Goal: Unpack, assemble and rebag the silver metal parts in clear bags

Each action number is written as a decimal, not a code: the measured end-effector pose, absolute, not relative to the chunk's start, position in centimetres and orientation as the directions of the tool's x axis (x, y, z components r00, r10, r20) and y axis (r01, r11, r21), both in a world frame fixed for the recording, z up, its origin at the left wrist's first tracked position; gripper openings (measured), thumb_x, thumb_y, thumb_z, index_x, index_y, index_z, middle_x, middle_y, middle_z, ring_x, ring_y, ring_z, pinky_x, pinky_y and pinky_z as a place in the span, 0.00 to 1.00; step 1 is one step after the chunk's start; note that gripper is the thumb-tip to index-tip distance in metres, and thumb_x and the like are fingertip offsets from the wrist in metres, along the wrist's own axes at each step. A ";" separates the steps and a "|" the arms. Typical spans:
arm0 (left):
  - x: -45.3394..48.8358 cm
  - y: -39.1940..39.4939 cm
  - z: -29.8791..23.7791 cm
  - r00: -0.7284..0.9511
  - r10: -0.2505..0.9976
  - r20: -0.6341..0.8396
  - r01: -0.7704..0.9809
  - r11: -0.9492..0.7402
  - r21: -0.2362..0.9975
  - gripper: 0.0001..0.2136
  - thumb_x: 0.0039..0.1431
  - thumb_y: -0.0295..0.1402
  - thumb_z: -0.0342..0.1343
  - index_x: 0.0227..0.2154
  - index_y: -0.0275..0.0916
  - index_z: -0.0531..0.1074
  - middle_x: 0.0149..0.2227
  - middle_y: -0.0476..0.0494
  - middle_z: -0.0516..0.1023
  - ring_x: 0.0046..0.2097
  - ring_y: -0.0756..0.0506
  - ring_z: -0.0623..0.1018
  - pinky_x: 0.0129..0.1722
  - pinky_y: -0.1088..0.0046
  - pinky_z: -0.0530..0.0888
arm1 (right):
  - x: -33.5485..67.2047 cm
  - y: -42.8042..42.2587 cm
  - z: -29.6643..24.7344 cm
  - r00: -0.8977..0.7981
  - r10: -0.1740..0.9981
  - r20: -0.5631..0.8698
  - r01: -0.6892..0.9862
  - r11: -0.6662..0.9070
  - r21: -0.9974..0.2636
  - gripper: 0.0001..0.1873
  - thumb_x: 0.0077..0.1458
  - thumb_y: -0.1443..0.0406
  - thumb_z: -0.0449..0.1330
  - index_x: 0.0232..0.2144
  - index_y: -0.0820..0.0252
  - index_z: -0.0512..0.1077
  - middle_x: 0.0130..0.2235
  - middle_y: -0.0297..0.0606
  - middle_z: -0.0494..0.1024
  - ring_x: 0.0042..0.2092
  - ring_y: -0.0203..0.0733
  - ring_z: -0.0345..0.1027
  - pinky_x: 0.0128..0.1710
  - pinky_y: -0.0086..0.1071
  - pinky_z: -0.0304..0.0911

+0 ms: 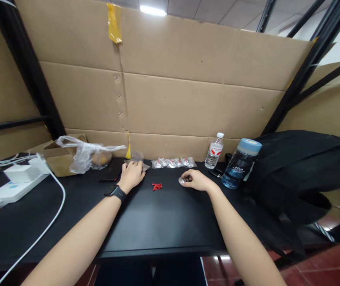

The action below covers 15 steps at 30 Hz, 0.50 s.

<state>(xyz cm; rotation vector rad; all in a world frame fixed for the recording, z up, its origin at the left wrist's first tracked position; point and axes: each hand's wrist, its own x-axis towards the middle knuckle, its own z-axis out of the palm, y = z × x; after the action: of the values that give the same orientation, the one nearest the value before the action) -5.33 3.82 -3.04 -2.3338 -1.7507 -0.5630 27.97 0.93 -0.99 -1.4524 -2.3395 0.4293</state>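
Observation:
My right hand (198,180) is closed on a small round shiny metal piece (182,180), pinched at the fingertips just above or on the black table (158,222). Dark bits show between those fingers, too small to name. My left hand (132,174), with a black watch on its wrist, rests with fingers apart on a crumpled clear plastic bag (146,167); whatever lies under the palm is hidden. Between the hands lies a small heap of red cord-like pieces (157,186). Behind it, several clear packets with shiny round pieces and red bits (174,162) stand in a row.
At right are a small water bottle (214,151), a larger blue-lidded bottle (241,163) and a black backpack (301,171). At left are a white power strip (20,186) with a cable, a tied plastic bag (83,157), and a dark phone-like object (107,177). Cardboard (170,103) walls the back.

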 end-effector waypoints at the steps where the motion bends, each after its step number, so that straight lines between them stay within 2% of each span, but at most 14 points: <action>1: -5.4 3.9 -3.0 0.238 0.890 0.389 0.951 -0.295 0.091 0.12 0.61 0.36 0.52 0.44 0.37 0.72 0.45 0.32 0.79 0.52 0.32 0.72 0.52 0.52 0.60 | 28.0 0.9 -1.0 -0.412 0.901 0.136 0.794 0.428 -0.431 0.20 0.49 0.59 0.68 0.44 0.60 0.79 0.42 0.42 0.82 0.39 0.44 0.73 0.41 0.33 0.64; 5: -5.6 4.1 -2.8 0.235 0.878 0.417 0.948 -0.301 0.100 0.12 0.63 0.34 0.48 0.42 0.39 0.75 0.39 0.34 0.81 0.47 0.35 0.76 0.50 0.55 0.60 | 27.9 0.8 -0.8 -0.402 0.905 0.138 0.803 0.421 -0.421 0.21 0.49 0.59 0.68 0.45 0.60 0.79 0.42 0.42 0.82 0.39 0.44 0.73 0.40 0.33 0.65; 8: -5.2 3.8 -2.3 0.213 0.853 0.476 0.936 -0.318 0.150 0.14 0.66 0.36 0.47 0.40 0.41 0.78 0.37 0.36 0.82 0.43 0.37 0.78 0.49 0.56 0.60 | 27.4 0.6 -0.5 -0.388 0.899 0.203 0.787 0.438 -0.435 0.19 0.50 0.60 0.68 0.45 0.61 0.79 0.43 0.43 0.81 0.39 0.43 0.73 0.42 0.34 0.66; 11: -4.2 2.7 -1.3 0.205 0.835 0.510 0.871 -0.393 0.294 0.13 0.66 0.37 0.48 0.41 0.44 0.79 0.38 0.40 0.84 0.43 0.39 0.79 0.50 0.59 0.62 | 26.3 0.0 -0.1 -0.367 0.873 0.321 0.709 0.486 -0.511 0.16 0.52 0.60 0.67 0.43 0.61 0.78 0.43 0.43 0.80 0.40 0.42 0.73 0.41 0.34 0.67; 15: -1.7 0.3 -0.2 0.298 0.810 0.505 0.653 -0.559 0.511 0.13 0.66 0.41 0.50 0.42 0.46 0.79 0.43 0.46 0.84 0.43 0.42 0.80 0.48 0.65 0.69 | 24.3 -1.2 0.8 -0.349 0.864 0.363 0.493 0.499 -0.713 0.24 0.53 0.54 0.66 0.49 0.60 0.74 0.41 0.41 0.79 0.35 0.39 0.73 0.32 0.30 0.67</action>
<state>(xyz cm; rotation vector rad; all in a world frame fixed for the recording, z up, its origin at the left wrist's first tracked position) -1.71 0.28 -0.17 -2.6917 -1.5428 -1.2653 24.34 -1.19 0.78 -1.1123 -2.0064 0.6415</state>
